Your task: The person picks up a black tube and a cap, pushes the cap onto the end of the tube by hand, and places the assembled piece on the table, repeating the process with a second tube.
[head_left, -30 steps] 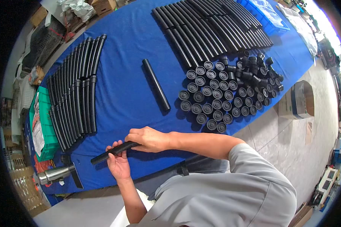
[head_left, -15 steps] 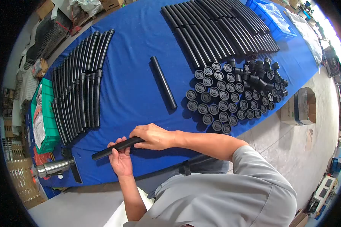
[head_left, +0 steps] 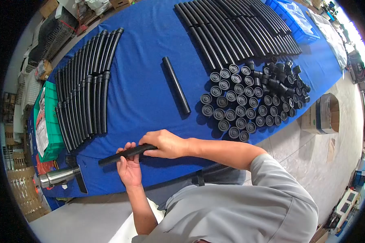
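Observation:
A black tube (head_left: 125,154) lies across my two hands, just above the near edge of the blue cloth. My left hand (head_left: 130,170) cradles its middle from below, fingers curled round it. Over its right end my right hand (head_left: 166,144) is wrapped, hiding that end and anything on it. Farther up the cloth lies a single loose black tube (head_left: 176,86). To the right of it stand many round black caps (head_left: 231,96), some with ringed faces upward and others tipped in a heap.
Rows of collared tubes (head_left: 85,93) lie on the left, and plain tubes (head_left: 227,36) at the far right. A green crate (head_left: 52,125), a metal cylinder (head_left: 59,177) and a blue crate (head_left: 292,20) sit along the blue cloth's (head_left: 146,40) edges. A cardboard box (head_left: 322,115) stands on the floor.
The held tube sits a little flatter than before, its left end slightly higher. Both hands keep their hold; the view has shifted slightly.

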Demonstrator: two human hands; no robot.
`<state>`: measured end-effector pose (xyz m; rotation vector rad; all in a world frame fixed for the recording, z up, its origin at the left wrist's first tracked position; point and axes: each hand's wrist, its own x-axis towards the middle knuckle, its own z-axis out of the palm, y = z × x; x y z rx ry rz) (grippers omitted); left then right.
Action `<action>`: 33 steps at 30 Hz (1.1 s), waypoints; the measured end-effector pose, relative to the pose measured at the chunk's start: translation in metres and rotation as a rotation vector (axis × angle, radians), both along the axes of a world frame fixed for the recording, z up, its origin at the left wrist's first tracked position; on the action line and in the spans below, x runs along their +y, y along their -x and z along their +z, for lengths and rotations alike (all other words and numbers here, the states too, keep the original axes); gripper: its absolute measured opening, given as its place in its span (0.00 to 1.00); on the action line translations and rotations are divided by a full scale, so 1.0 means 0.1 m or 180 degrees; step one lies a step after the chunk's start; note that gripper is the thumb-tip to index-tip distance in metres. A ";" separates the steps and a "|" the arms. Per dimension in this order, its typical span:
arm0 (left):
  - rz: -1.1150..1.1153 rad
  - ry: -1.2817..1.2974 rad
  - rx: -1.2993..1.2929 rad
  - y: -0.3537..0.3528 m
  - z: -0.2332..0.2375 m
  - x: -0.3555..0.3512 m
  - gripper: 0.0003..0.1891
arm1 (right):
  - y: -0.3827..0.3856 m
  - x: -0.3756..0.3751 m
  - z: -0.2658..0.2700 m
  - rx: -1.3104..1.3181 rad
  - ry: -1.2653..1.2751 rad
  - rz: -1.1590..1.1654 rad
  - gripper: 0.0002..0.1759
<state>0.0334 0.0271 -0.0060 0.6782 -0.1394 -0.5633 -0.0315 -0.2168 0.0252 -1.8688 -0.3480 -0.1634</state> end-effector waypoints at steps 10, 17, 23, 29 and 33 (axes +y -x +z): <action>0.0105 -0.0014 0.0223 0.01 0.03 -0.03 0.14 | 0.01 0.03 -0.10 -0.0303 0.0184 -0.0094 0.19; 0.0115 0.0081 0.0149 0.02 -0.01 -0.02 0.14 | 0.02 0.06 -0.05 -0.0256 0.0179 -0.0094 0.18; 0.0210 -0.0175 0.0204 0.07 0.09 -0.10 0.14 | 0.02 0.07 -0.08 -0.0631 0.0461 -0.0236 0.21; 0.0038 -0.0035 0.0106 0.05 0.02 -0.05 0.14 | 0.00 0.00 0.17 0.0450 -0.0222 0.0016 0.19; 0.0010 -0.0065 0.0212 0.03 0.07 -0.07 0.14 | -0.01 0.03 0.04 -0.0102 -0.0008 -0.0260 0.18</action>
